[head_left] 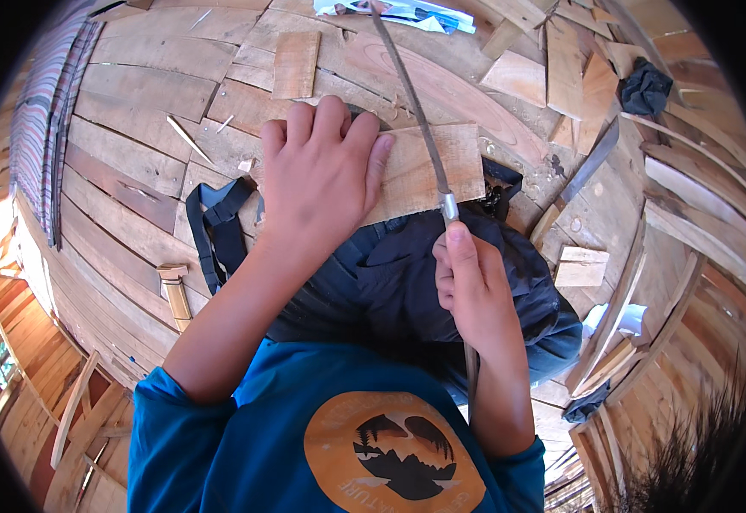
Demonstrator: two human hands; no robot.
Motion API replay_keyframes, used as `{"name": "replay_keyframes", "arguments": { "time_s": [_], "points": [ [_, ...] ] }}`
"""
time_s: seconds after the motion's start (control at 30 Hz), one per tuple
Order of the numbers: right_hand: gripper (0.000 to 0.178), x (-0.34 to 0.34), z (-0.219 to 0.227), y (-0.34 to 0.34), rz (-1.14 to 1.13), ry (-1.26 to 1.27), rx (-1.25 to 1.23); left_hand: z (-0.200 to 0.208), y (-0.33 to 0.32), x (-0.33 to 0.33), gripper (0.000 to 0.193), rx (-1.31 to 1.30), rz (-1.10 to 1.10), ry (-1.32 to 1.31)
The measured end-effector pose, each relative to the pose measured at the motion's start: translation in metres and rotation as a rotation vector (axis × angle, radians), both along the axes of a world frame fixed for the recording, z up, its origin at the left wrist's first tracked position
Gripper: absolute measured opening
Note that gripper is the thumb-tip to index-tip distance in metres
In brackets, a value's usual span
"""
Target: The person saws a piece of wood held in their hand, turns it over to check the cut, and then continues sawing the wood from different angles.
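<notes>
My left hand presses on a thin wooden board lying across my lap, its fingers curled over the far edge. A knife is in my right hand, gripped just behind a silver collar. Its long narrow blade shows nearly edge-on, crossing above the board's right part and pointing away from me. The handle runs back under my right forearm. Whether the blade touches the board, I cannot tell.
Right of my lap lies a second long blade with a wooden handle. A small wood block sits nearby. Planks and a black bag are at the far right. A flat wood piece lies ahead; a striped cloth hangs left.
</notes>
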State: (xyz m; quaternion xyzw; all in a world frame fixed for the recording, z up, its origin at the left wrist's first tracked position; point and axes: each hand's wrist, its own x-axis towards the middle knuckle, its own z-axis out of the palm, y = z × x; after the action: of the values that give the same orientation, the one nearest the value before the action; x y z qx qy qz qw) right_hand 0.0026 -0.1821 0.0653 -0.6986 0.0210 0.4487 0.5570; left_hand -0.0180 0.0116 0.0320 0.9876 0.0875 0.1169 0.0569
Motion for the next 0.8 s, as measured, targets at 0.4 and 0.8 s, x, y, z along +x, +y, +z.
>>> {"name": "replay_keyframes", "arguments": {
  "time_s": [0.4, 0.8],
  "points": [
    [0.048, -0.008, 0.000, 0.000, 0.004, -0.013, -0.011, -0.001, -0.001, 0.001, 0.021, 0.047, -0.010, -0.011],
    [0.045, -0.019, 0.000, -0.004, -0.031, -0.007, -0.044, -0.006, 0.000, 0.001, 0.022, 0.048, -0.020, -0.019]
  ]
}}
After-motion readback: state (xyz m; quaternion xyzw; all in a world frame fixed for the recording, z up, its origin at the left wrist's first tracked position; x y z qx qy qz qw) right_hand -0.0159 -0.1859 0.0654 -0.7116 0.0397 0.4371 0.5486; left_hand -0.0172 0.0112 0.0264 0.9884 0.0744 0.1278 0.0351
